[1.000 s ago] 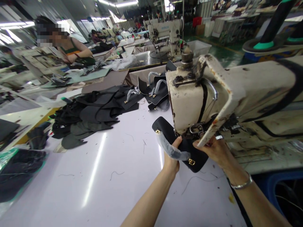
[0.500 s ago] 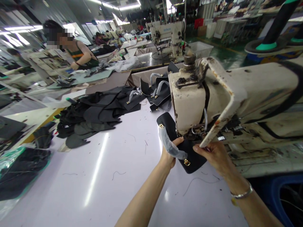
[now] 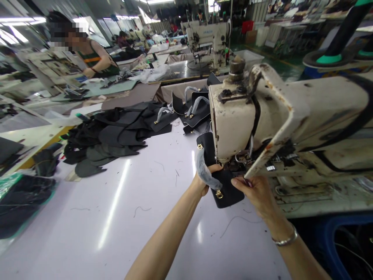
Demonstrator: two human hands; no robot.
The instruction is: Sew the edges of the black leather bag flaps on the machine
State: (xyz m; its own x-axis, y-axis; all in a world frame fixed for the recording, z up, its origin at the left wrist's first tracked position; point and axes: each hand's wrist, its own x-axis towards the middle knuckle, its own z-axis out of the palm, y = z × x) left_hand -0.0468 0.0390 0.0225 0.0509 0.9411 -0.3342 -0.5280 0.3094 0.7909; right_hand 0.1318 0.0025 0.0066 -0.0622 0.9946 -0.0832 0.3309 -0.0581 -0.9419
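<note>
A black bag panel [image 3: 231, 190] lies under the head of a worn cream sewing machine [image 3: 233, 120]. Its handle [image 3: 204, 171], wrapped in clear plastic, is joined to it by gold-coloured fittings. My left hand [image 3: 203, 182] grips the panel at its left side, thumb on top near the needle area and partly behind the handle. At the panel's right edge, my right hand [image 3: 253, 190] pinches it between thumb and fingers, close to the tip of the bent metal guard [image 3: 281, 132]. The machine's head hides the stitching point.
Flat black pieces [image 3: 116, 136] are piled on the white table [image 3: 140, 233] at left. More panels with wrapped handles [image 3: 196, 112] lie behind the machine. A plastic-wrapped black bundle [image 3: 26, 206] sits far left. Another person [image 3: 96, 60] works beyond. A blue bin [image 3: 323, 241] stands lower right.
The panel has turned slightly under the machine head, its near end swinging left. Both hands have moved a little left with it, keeping their hold.
</note>
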